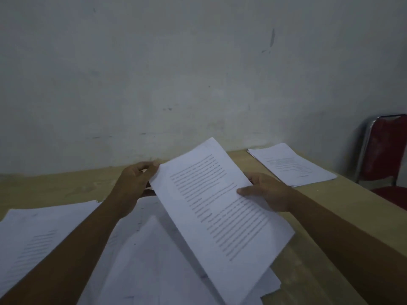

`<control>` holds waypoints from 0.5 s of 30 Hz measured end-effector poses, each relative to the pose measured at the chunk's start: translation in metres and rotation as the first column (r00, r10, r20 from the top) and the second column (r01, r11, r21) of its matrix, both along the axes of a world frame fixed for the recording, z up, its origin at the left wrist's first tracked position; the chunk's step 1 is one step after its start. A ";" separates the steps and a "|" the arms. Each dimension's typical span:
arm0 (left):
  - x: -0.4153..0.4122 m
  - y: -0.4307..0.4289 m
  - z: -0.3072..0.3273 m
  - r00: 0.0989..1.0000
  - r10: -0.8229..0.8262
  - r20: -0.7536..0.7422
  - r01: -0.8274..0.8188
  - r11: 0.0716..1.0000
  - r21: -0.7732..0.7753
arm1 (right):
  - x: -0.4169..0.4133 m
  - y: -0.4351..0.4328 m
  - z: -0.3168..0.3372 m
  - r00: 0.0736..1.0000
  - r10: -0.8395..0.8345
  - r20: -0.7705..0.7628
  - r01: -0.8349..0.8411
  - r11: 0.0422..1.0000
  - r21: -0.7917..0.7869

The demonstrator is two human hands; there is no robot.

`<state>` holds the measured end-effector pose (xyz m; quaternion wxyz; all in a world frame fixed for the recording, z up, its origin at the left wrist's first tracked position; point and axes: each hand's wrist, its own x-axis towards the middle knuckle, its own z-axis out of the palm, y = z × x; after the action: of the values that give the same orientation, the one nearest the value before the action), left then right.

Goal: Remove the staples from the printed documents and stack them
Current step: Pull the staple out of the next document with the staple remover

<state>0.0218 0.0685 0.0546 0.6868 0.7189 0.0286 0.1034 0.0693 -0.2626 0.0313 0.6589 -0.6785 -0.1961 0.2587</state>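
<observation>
Printed document (pixel 220 205), a white sheaf with lines of blurred text on its top page, is held up over the desk (pixel 66 186) by both hands. It is tilted, with its far corner raised toward the wall (pixel 176 73) and its near corner low over the loose sheets (pixel 154 249) spread below. The left hand (pixel 134 181) grasps the document at its upper left edge, the fingers curled round the paper near the corner. Whether a staple sits there cannot be told, as the picture is too soft. The right hand (pixel 266 192) grips the right edge, its thumb (pixel 244 191) lying flat on the printed face and the other fingers hidden behind the sheets. Both forearms reach in from the near edge of the view. Under the left forearm another pile of printed pages (pixel 33 234) lies flat on the desk, touching or overlapping the loose sheets in the middle. At the far right end of the desk, well apart from the hands, a neat stack of papers (pixel 290 164) rests with its printed side up. Beyond that end stands a red chair (pixel 385 150) with a shiny metal frame, close against the pale, scuffed wall.
</observation>
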 end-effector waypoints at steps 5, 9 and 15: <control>0.013 0.003 -0.005 0.989 -0.073 -0.130 0.117 0.919 0.376 | 0.000 -0.006 -0.014 1.000 0.020 0.004 -0.019 0.984 -0.179; 0.023 -0.013 -0.014 0.970 -0.163 -0.181 0.239 0.775 0.585 | 0.001 -0.004 -0.022 0.998 0.067 -0.018 -0.069 0.943 -0.324; 0.031 -0.031 -0.052 0.975 -0.188 -0.115 0.218 0.736 0.641 | 0.020 0.010 -0.020 0.950 -0.117 0.288 0.247 0.845 -0.473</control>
<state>0.0528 0.0372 0.0022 0.4011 0.9130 -0.0727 0.0160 0.0890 -0.2525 0.0113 0.4506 -0.8694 -0.1369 0.1497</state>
